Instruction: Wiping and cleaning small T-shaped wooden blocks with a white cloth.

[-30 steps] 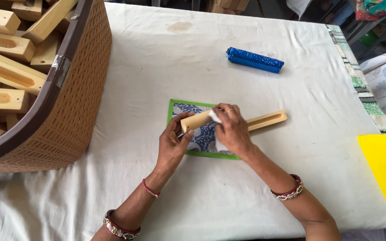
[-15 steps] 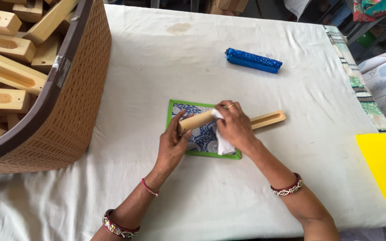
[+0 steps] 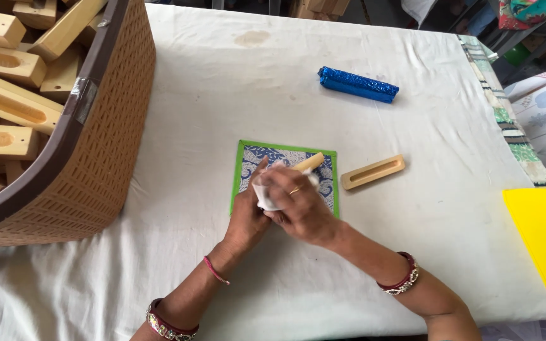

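Single head-worn view, looks steeply down and forward across white cloth-covered tabletop [image 3: 222, 82]. Close range: forearms enter from bottom edge, both hands sit near frame centre. Brown woven basket of wooden blocks [image 3: 105, 158] cropped at left edge, yellow plastic object [image 3: 541, 237] cropped at right.

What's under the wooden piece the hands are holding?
A green-edged blue patterned mat lies on the white tablecloth beneath the wooden piece. The left hand and right hand cover the mat's middle.

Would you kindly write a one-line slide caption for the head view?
Two hands, left and right, rub a wooden piece with a white cloth over a green-edged mat.
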